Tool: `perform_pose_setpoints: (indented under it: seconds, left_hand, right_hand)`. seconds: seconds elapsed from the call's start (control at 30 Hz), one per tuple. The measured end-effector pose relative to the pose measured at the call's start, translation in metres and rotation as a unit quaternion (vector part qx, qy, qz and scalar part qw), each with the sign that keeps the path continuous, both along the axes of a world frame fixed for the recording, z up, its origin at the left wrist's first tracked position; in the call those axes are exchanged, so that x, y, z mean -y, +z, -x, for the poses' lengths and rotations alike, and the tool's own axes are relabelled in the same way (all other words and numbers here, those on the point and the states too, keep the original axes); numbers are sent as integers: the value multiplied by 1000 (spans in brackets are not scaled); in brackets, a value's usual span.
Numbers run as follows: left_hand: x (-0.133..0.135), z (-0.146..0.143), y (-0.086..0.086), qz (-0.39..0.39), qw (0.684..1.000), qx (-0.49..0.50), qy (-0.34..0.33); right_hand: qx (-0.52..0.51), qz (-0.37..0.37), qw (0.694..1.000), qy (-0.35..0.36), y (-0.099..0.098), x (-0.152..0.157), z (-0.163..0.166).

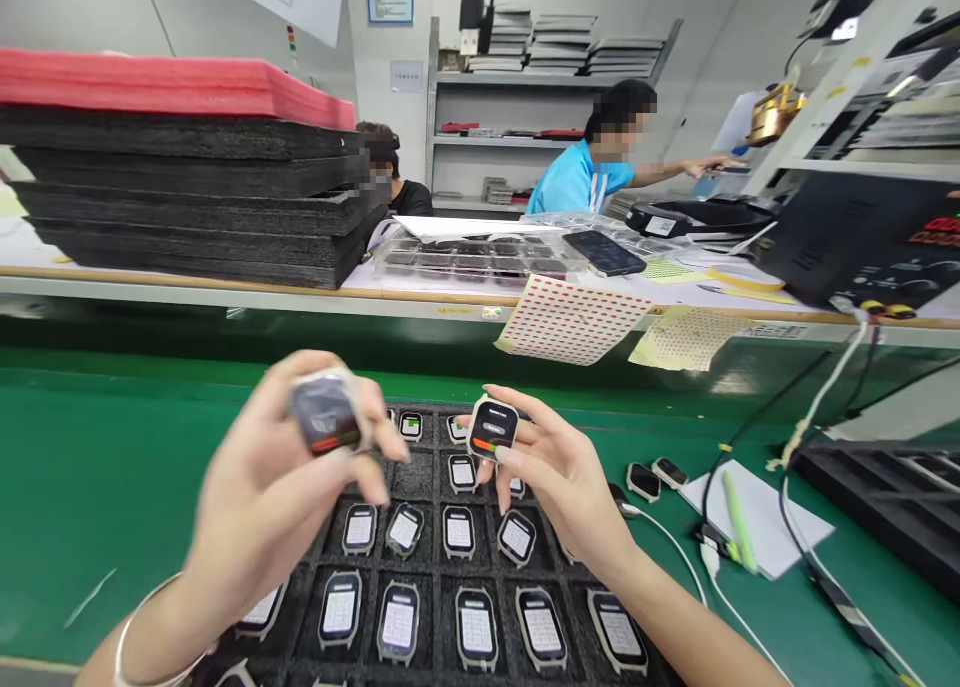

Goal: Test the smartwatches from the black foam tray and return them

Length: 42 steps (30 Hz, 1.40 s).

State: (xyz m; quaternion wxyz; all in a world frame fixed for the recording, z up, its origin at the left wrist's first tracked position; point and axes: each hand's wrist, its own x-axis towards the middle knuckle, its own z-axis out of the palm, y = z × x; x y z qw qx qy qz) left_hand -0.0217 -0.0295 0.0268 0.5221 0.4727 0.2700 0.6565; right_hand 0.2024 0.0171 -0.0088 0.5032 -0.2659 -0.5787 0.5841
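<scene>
My left hand (277, 467) is closed around a smartwatch (327, 412) without a strap. That watch is blurred, with orange and dark tones on its screen. Between the fingers of my right hand (559, 467) is a second strapless smartwatch (493, 427), its lit screen facing me and showing an orange and green bar low down. Both hands are raised over a black foam tray (412, 477). Several lit smartwatches lie in the tray's compartments, among them one watch (397, 619) at the front. My wrists hide part of the tray.
Two watches (643, 481) lie on the green mat right of the tray, near white paper (787, 517) with a green pen (739, 522). Cables (784, 467) cross the right side. Stacked black foam (187, 197) stands on the back shelf. Two people (574, 182) are behind it.
</scene>
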Motion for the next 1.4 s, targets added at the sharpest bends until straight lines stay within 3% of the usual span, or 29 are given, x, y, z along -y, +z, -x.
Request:
perform_pose_setpoints:
  seconds: [0.17,0.27,0.43,0.77,0.97,1.2,1.4]
  left_hand:
    - [-35,-27,-25,39,988,-46,-144]
    - [-39,-31,-38,50,983,-38,-175]
    - [-39,-29,-44,38,978,-20,-202]
    - [-49,-29,-47,30,986,-31,-159]
    - [-49,-28,-48,9,984,-15,-175]
    - [-49,-30,-48,11,989,-51,-142]
    - [-50,-29,-50,9,990,-43,-136]
  right_hand:
    - [32,-5,999,-34,-3,-2,-1]
    - [65,-9,995,-69,-6,-4,0]
    - [102,-10,987,-120,-7,-5,4]
    - [63,4,998,-8,-6,-6,-1]
    - [78,8,996,-34,-6,-4,2]
    - [50,8,999,-15,-10,-9,-3]
    - [70,10,996,-59,-11,-9,-2]
